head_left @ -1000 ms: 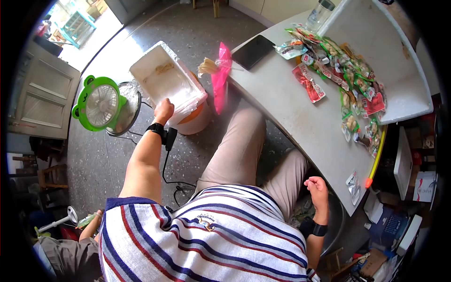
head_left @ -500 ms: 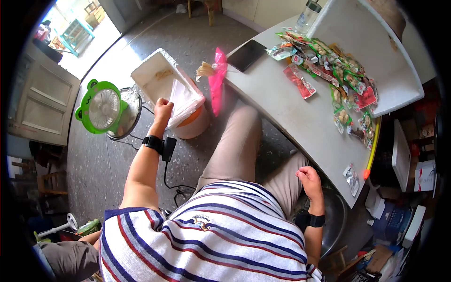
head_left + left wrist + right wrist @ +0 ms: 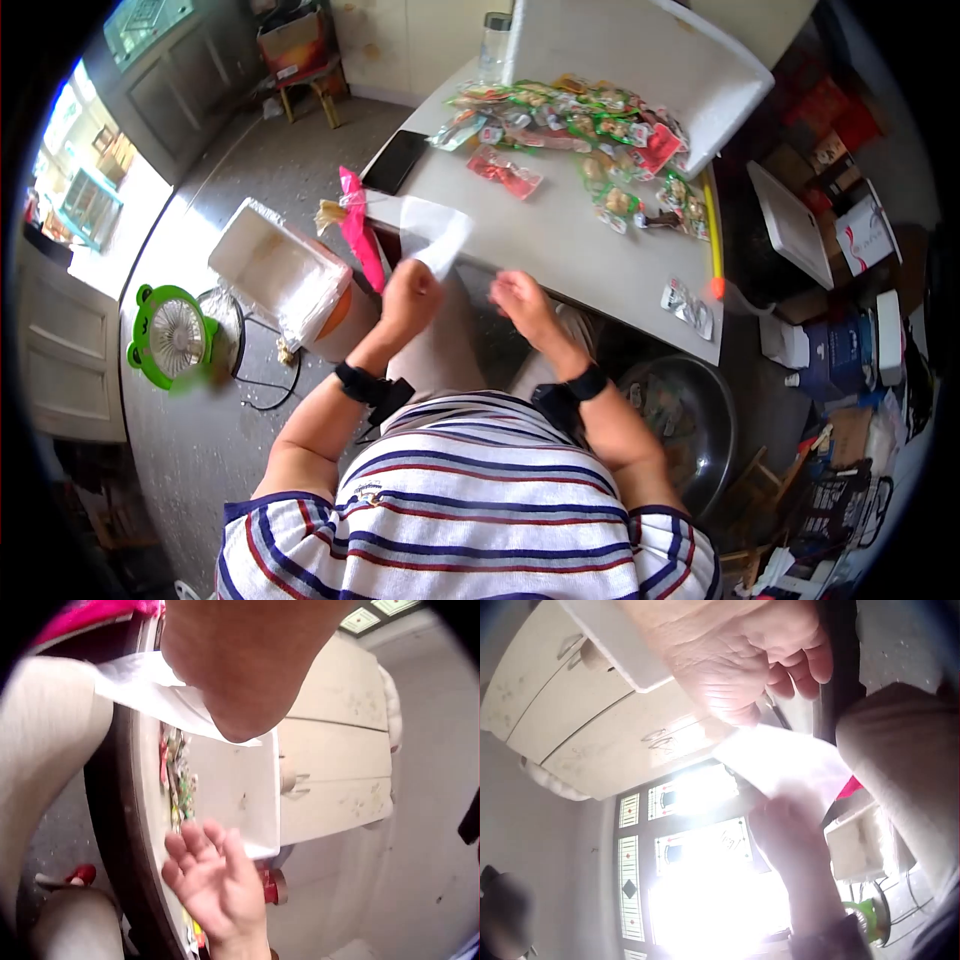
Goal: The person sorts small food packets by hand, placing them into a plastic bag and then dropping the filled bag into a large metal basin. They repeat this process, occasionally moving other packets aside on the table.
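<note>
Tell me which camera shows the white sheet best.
The head view: most of the white sheet shows clearly beyond the left hand. Left wrist shows it partly covered; right wrist shows it bleached by glare.

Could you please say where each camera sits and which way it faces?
Head: worn on head, facing down at the table; left hand, right hand, striped shirt show.
Left wrist: worn there, facing the white box; both hands show.
Right wrist: worn there, facing bright panes; both hands show.
Both wrist views share the white sheet.
</note>
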Motion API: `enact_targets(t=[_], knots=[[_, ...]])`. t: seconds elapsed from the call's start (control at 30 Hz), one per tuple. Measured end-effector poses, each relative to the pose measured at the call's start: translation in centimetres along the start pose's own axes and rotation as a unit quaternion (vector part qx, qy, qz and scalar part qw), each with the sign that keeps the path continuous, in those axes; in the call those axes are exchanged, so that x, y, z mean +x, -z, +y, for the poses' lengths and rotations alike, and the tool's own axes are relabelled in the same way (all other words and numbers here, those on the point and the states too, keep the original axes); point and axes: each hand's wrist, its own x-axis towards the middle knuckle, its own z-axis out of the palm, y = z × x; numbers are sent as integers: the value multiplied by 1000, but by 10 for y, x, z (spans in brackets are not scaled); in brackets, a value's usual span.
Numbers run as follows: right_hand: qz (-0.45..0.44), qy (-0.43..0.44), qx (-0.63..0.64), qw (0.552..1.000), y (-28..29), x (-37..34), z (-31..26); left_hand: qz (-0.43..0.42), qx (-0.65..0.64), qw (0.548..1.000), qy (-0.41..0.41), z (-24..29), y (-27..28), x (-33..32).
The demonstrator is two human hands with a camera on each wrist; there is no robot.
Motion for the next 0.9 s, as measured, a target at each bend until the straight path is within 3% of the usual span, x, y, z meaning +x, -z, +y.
enact_targets(t=[0.07,0.13,0.17,0.27,0.4,0.5,0.53,0.57,0.63,0.67,0.77,0.87,0.9], knots=[[17,-64,47,997,-17,3,-16,-78,0,996,53,24,-19,-6],[-19,-43,100,994,-17,15,7,-122,-67,986,91,38,-31,-9],[-18,-39,120,992,-18,17,12,-160,-143,955,203,54,-30,-10],[10,-59,173,983,-15,14,16,-154,-237,912,296,48,-41,-13],[30,-96,218,971,-6,7,11,-157,-367,862,312,42,-37,-11],[64,-83,181,978,5,17,11,-57,-209,958,190,43,-37,3],[78,-79,162,981,8,22,10,-26,-156,975,153,48,-35,11],[87,-66,108,988,11,25,9,-6,-223,964,143,17,-49,14],[102,-38,-3,994,17,37,3,27,-67,993,-92,36,-42,31],[119,-16,-76,990,20,43,0,36,22,980,-196,47,-40,40],[143,46,-265,953,31,58,-1,-31,13,990,-140,35,-60,49],[119,77,-346,928,47,70,9,-145,-19,984,101,21,-78,55],[106,68,-340,932,51,70,5,-136,-8,987,85,19,-83,56]])
